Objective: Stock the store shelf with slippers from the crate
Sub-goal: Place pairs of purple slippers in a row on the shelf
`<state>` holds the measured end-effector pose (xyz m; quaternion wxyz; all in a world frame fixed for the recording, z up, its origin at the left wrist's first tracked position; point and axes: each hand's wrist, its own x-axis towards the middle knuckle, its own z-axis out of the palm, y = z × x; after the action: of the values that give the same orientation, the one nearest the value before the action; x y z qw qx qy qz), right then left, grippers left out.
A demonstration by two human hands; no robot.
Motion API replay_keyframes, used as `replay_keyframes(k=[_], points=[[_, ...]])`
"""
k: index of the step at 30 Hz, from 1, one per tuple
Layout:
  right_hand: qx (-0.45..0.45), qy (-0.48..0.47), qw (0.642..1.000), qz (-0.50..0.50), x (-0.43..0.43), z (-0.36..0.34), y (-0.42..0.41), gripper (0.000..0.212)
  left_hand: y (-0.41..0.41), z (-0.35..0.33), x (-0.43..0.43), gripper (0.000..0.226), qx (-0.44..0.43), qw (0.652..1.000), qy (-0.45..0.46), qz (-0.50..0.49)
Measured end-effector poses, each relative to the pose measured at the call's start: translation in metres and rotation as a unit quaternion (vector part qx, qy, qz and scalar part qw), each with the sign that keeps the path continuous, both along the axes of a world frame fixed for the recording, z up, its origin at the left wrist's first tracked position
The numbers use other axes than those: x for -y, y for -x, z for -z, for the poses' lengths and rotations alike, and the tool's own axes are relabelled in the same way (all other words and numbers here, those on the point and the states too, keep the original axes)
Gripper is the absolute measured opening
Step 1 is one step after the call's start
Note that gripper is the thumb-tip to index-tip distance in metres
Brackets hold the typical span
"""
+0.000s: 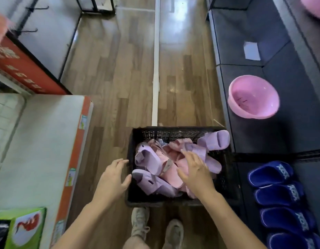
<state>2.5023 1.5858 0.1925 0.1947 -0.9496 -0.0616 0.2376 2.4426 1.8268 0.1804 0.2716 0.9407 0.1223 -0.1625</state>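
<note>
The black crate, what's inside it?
A heap of lilac slippers and pink slippers fills the crate; the right hand reaches over them. What lies underneath is hidden.

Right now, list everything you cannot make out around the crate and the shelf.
Head view only:
Crate bottom: buried under the lilac and pink slippers and the right hand; total count unknowable.
Blue slippers on the shelf: row cut off by the bottom edge.
Upper pink basin: cut by the top-right corner.
White paper on the shelf: print too small, blurred.
Left hand: touching the crate rim or not, unclear.
</note>
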Motion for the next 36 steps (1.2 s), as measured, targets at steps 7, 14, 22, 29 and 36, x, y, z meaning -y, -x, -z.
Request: replay_keyframes(k=[7,14,22,29,36], points=[[-0.065,-0.03,0.997,-0.015,-0.054,0.129,-0.019,0.06,-0.002,0.1,-0.013,0.065,-0.033,0.999,0.029,-0.008],[-0.1,0.092,0.989,-0.064,-0.088,0.203,-0.027,0.066,0.003,0.144,-0.018,0.075,-0.039,0.997,0.056,-0.026],[-0.033,0.038,0.999,-0.018,-0.076,0.174,-0.021,0.039,0.007,0.142,-0.009,0.059,-0.054,0.994,0.083,-0.039],[0.038,-0.124,0.985,0.115,-0.03,0.091,-0.017,0.027,0.002,0.107,0.015,0.043,-0.033,0.991,0.119,-0.046],[0.095,-0.106,0.982,0.124,0.007,0.021,0.006,0.03,-0.003,0.067,0.033,0.046,-0.037,0.984,0.157,-0.069]])
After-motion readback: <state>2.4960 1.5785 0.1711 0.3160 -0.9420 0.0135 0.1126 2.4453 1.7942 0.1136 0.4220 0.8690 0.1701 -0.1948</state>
